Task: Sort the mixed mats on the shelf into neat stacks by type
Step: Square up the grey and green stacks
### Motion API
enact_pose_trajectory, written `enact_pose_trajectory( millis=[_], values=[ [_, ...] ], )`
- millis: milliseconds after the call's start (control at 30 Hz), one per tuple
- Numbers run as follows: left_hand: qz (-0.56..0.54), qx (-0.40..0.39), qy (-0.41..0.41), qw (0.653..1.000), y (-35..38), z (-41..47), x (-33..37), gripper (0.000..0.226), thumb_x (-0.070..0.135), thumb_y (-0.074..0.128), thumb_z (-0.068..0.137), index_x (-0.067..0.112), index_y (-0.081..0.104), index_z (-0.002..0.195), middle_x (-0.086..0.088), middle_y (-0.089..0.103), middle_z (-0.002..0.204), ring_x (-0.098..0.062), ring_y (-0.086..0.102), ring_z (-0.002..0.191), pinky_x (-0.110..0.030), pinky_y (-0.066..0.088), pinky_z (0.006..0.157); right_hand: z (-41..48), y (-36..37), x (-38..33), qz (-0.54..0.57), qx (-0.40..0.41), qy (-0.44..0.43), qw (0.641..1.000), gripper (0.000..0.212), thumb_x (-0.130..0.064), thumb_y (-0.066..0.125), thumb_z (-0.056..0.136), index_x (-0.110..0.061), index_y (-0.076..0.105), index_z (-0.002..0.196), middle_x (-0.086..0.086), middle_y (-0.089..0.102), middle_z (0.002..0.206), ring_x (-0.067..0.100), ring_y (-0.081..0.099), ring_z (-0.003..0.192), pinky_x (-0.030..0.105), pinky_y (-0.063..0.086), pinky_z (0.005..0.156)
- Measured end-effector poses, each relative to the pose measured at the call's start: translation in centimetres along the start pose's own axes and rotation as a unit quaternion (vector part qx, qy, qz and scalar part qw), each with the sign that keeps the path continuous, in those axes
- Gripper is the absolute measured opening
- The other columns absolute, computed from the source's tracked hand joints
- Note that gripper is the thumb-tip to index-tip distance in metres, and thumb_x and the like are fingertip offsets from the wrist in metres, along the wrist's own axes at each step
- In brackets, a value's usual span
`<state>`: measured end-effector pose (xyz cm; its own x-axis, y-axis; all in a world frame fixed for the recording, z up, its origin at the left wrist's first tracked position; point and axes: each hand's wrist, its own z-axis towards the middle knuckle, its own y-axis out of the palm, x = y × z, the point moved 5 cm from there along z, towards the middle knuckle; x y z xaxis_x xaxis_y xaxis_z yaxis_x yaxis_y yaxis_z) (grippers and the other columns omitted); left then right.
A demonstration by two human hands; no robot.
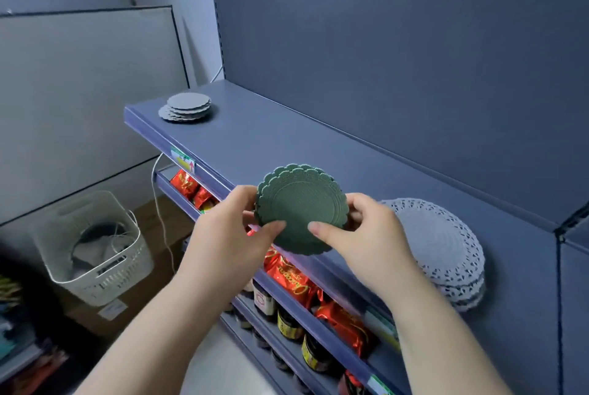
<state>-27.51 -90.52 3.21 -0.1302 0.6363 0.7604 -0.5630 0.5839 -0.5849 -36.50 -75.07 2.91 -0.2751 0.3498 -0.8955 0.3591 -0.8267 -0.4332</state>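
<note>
Both hands hold a small stack of dark green round mats (299, 203) with scalloped edges, lifted above the front edge of the blue-grey shelf (287, 143). My left hand (229, 229) pinches its left rim, thumb on the face. My right hand (360, 232) pinches the right rim, thumb on the face too. A stack of grey scalloped mats (188, 107) lies at the shelf's far left end. A stack of white lace-patterned mats (446, 251) lies on the shelf just right of my right hand.
Lower shelves hold red foil packets (293, 276) and dark jars (288, 324). A white plastic basket (95, 248) stands on a cardboard box (159, 267) at left, with a white cable (159, 203) hanging near it. The shelf's back panel (398, 60) rises behind.
</note>
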Motion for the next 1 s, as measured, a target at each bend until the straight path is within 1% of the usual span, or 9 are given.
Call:
enact_pose_trajectory(
  millis=[100,233,333,533,633,733,867,933,1000],
  values=[
    [0.02,0.004,-0.001,1.0,-0.3,5.1,-0.8,0.033,0.023,0.075,0.076,0.038,0.052,0.094,0.031,0.058,0.086,0.017,0.055,0.082,0.003,0.036,0.064,5.1,0.8,-0.5,0.006,0.007,0.004,1.0,0.02,-0.024,0.078,0.071,-0.026,0.061,0.082,-0.012,0.068,0.076,-0.004,0.061,0.07,0.005,0.043,0.056],
    [0.03,0.016,-0.005,0.999,-0.5,10.2,-2.6,0.035,0.023,0.074,0.077,0.037,0.053,0.101,0.03,0.055,0.085,0.014,0.054,0.077,0.004,0.035,0.066,10.6,2.7,-1.0,-0.019,0.0,0.011,1.0,0.022,-0.028,0.078,0.07,-0.025,0.06,0.083,-0.01,0.068,0.078,0.006,0.064,0.076,0.022,0.051,0.068],
    [0.026,0.008,-0.024,0.999,-0.1,12.8,-4.6,0.037,0.022,0.074,0.078,0.033,0.059,0.109,0.029,0.056,0.084,0.011,0.055,0.077,0.004,0.034,0.066,13.1,4.5,-0.5,-0.042,-0.001,0.029,0.999,0.025,-0.032,0.076,0.071,-0.025,0.061,0.089,-0.012,0.067,0.081,0.007,0.063,0.079,0.023,0.05,0.07],
    [-0.022,-0.037,-0.028,0.999,0.7,18.7,-7.6,0.038,0.02,0.074,0.077,0.045,0.053,0.097,0.03,0.059,0.084,0.012,0.054,0.081,0.005,0.033,0.063,17.3,6.6,-0.4,-0.059,0.026,0.065,0.996,0.032,-0.033,0.076,0.071,-0.023,0.062,0.097,-0.012,0.067,0.087,0.006,0.063,0.083,0.021,0.05,0.07],
    [-0.048,-0.067,-0.034,0.996,1.0,22.2,-9.0,0.038,0.02,0.073,0.077,0.043,0.058,0.104,0.024,0.062,0.086,0.006,0.059,0.078,0.004,0.035,0.064,19.7,7.4,-1.0,-0.073,0.062,0.077,0.992,0.033,-0.034,0.076,0.07,-0.022,0.06,0.097,-0.012,0.066,0.088,0.007,0.062,0.083,0.024,0.051,0.071],
    [-0.038,-0.098,-0.019,0.994,0.3,26.0,-10.2,0.04,0.025,0.073,0.077,0.042,0.058,0.11,0.021,0.062,0.082,0.006,0.058,0.074,0.001,0.037,0.062,21.8,9.1,-1.2,-0.057,0.074,0.112,0.989,0.033,-0.038,0.074,0.07,-0.019,0.061,0.094,-0.01,0.067,0.087,0.009,0.063,0.082,0.029,0.053,0.072],
    [0.05,-0.171,0.007,0.984,-1.2,31.1,-12.6,0.043,0.031,0.071,0.079,0.037,0.057,0.119,0.023,0.053,0.083,0.003,0.055,0.076,-0.004,0.036,0.059,24.6,13.0,-1.7,-0.027,0.075,0.168,0.983,0.026,-0.038,0.074,0.07,-0.02,0.061,0.084,-0.009,0.068,0.082,0.01,0.064,0.077,0.034,0.055,0.072],
    [0.091,-0.216,0.011,0.972,-1.7,33.3,-14.1,0.048,0.033,0.07,0.08,0.032,0.054,0.125,0.018,0.054,0.085,-0.006,0.055,0.082,-0.015,0.037,0.064,25.8,15.0,-2.0,-0.039,0.073,0.188,0.979,0.027,-0.04,0.074,0.069,-0.021,0.061,0.083,-0.008,0.067,0.082,0.01,0.064,0.076,0.032,0.054,0.07],
    [0.125,-0.255,0.02,0.959,-2.0,35.2,-15.3,0.049,0.033,0.069,0.081,0.029,0.053,0.127,0.011,0.057,0.091,-0.009,0.054,0.086,-0.018,0.036,0.071,26.7,16.8,-2.2,-0.057,0.071,0.211,0.973,0.029,-0.042,0.073,0.068,-0.02,0.059,0.081,-0.007,0.066,0.081,0.01,0.063,0.074,0.03,0.053,0.067]
  ],
)
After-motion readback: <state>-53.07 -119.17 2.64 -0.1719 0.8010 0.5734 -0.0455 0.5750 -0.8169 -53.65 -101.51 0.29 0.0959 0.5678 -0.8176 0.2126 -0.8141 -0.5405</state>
